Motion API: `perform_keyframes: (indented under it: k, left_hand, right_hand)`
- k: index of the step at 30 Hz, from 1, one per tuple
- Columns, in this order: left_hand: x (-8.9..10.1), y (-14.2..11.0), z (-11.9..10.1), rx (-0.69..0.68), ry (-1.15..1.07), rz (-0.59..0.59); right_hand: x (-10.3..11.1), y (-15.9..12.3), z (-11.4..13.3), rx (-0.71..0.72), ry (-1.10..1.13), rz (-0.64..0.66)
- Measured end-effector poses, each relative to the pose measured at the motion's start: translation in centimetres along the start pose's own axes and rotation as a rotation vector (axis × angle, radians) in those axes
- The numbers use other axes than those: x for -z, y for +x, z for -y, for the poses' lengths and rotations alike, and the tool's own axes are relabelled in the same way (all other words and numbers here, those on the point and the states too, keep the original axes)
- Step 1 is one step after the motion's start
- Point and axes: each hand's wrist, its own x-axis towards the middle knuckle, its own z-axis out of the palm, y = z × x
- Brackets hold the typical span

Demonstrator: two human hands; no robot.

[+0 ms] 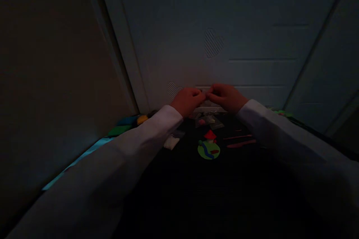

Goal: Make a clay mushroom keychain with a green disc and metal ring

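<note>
My left hand point(190, 99) and my right hand point(226, 97) meet above the far side of the dark table, both with fingers pinched. What lies between the fingertips is too dark to make out. Below them lies a small clear plastic bag point(216, 122) with a pinkish piece showing in it. Nearer to me sits a light-green disc point(209, 156) bearing a wavy blue strip point(206, 151) and a dark red piece point(214, 151). At its far edge stands a red cone-shaped top point(210, 134) on a pale base.
Pink, slender modelling tools point(241, 144) lie right of the disc. A white lump point(171, 142) is on the left, by my left sleeve. Coloured packs, green point(119, 130) and yellow point(142, 119), line the left edge. A pale panel point(179, 37) with striped hearts rises behind.
</note>
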Motion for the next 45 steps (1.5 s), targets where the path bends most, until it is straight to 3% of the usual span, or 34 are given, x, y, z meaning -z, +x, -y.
perform_keyframes:
  k: [6,11,14,18,25,36,45]
  left_hand:
    - [3.3,0.0,0.8,-0.023,-0.225,-0.102]
    - [4.5,-1.0,1.8,-0.011,-0.425,0.135]
    - [4.2,-1.3,1.8,-0.059,-0.506,0.177]
    - [4.2,-1.4,1.5,-0.08,-0.575,0.16]
    - [4.3,-1.4,1.8,-0.055,-0.682,0.221]
    - [3.4,-1.2,1.9,-0.033,-0.681,0.154]
    - [3.2,-0.8,1.9,0.009,-0.684,0.142]
  right_hand:
    - [0.1,-0.1,0.8,0.039,0.305,0.082]
    - [1.3,-0.3,1.4,0.134,0.447,0.076]
    - [1.6,-0.6,2.3,0.161,0.473,0.026]
    - [2.1,-1.1,3.6,0.17,0.427,-0.051]
    - [2.8,-1.9,5.4,0.148,0.246,0.011]
    - [1.8,-1.1,3.7,0.142,0.186,-0.139]
    - [1.8,-1.7,4.7,0.227,0.013,-0.152]
